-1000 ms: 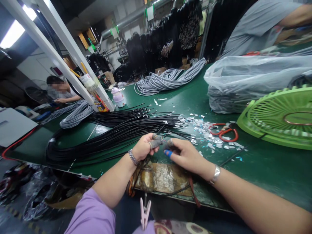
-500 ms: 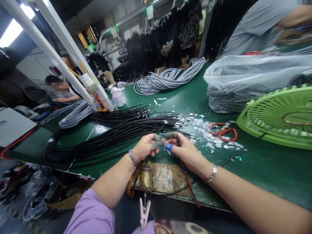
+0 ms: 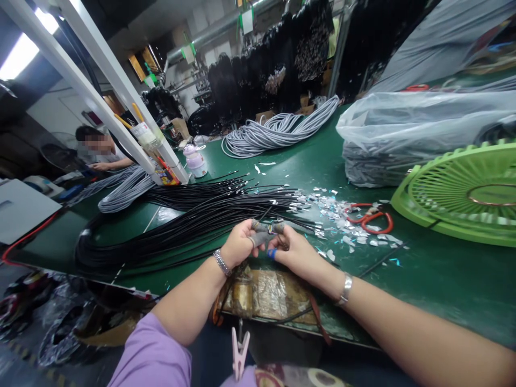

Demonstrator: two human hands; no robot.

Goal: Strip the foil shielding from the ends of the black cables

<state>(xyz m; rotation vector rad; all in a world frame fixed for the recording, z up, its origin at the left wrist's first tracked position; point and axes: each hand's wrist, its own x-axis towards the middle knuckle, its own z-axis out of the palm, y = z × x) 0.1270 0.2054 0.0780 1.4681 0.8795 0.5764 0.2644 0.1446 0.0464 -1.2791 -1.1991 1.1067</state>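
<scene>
My left hand [image 3: 241, 244] is closed around the end of a black cable, gripping it between wrapped fingertips. Thin coloured inner wires [image 3: 271, 229] show at that end, between both hands. My right hand [image 3: 298, 250] has curled fingers, its grey-wrapped forefinger against these wires. Its thumb, with blue tape, sits lower and a little apart from the forefinger. Below the hands lies a taped brown board [image 3: 271, 293] at the table edge. A reddish-brown strip [image 3: 318, 317] hangs over the board's right end; its upper part is hidden.
Bundled black cables [image 3: 173, 236] lie left on the green table [image 3: 435, 279]. White and blue scraps [image 3: 334, 217] surround red-handled scissors [image 3: 374, 220]. A green fan [image 3: 451, 188] and a plastic bag [image 3: 382, 156] stand right. Grey coils [image 3: 278, 131] lie behind. Another person [image 3: 100, 150] sits far left.
My right hand has shifted slightly left and its thumb has moved down, away from the forefinger. My left hand stays nearly in place. At upper right, a co-worker's arm has moved out of view.
</scene>
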